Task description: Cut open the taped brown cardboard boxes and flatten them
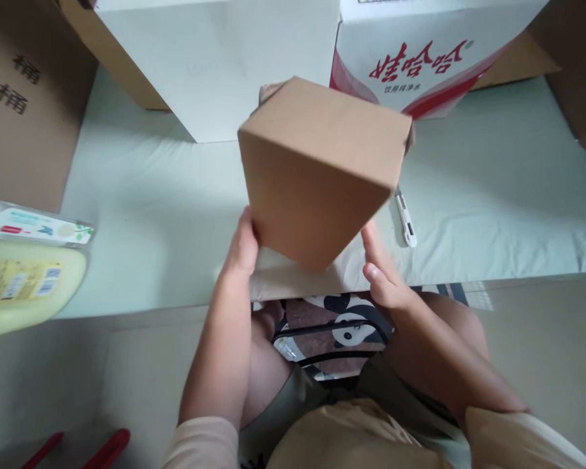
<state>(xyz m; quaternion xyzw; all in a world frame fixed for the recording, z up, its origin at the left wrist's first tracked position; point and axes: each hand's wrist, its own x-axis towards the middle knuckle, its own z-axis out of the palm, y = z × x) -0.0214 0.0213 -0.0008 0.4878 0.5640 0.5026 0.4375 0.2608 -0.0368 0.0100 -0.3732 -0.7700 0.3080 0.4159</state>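
A plain brown cardboard box (317,182) is tilted above the front edge of the cloth-covered table (141,195), with a corner towards me. My left hand (244,244) grips its lower left side, most fingers hidden behind the cardboard. At the lower right, my right hand (383,270) supports the box with fingers reaching along and partly behind it. The right thumb stands away from the box. Just right of the box lies a white utility knife (405,218), its upper end next to the box's edge.
Behind stand a large white carton (224,65) and a white-and-red carton (420,65). A brown carton (24,98) is at the left, near a clear bottle (39,225) and a yellow bottle (29,283). Below the table edge is a panda-patterned item (346,329); red handles (107,449) show lower left.
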